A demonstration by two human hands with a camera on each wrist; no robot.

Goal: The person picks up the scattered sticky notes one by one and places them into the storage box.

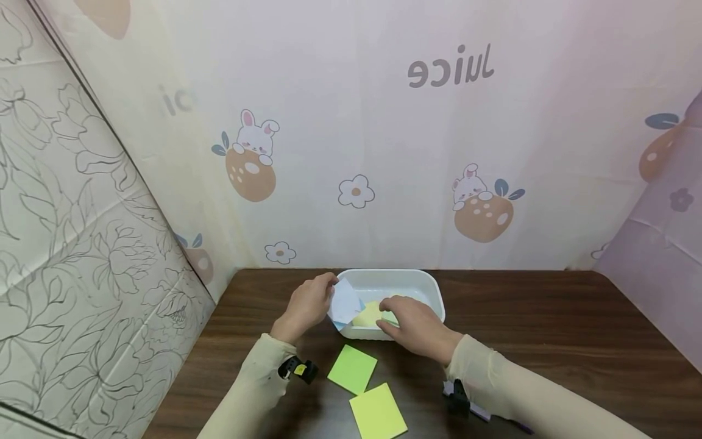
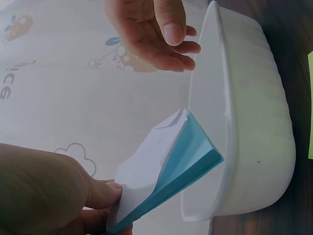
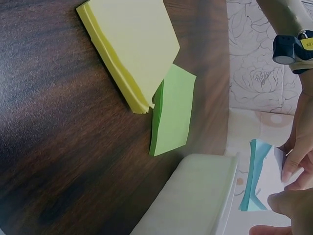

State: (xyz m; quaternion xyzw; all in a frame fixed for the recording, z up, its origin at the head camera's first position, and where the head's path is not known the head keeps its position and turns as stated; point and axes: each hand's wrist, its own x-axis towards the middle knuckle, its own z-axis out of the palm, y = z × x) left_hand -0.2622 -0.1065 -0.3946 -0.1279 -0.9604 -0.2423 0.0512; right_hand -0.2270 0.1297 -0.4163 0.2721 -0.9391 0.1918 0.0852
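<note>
My left hand (image 1: 309,308) pinches a blue sticky note pad (image 2: 190,164) between thumb and fingers at the left end of a white plastic tub (image 1: 392,277). A white sheet (image 2: 142,169) covers the pad's top, and its blue layers are bent and fanned at one edge. Over the right part of the tub, my right hand (image 1: 418,328) has loosely bent fingers with nothing between them. Inside the tub lie a pale yellow note (image 1: 368,314) and a green one, partly hidden by the right hand.
In front of the tub, a green sticky note pad (image 1: 353,369) and a yellow pad (image 1: 379,412) rest on the dark wooden table (image 1: 526,317). Thin purple objects (image 1: 480,413) lie beneath the right forearm. A patterned curtain (image 1: 356,134) hangs right behind the table.
</note>
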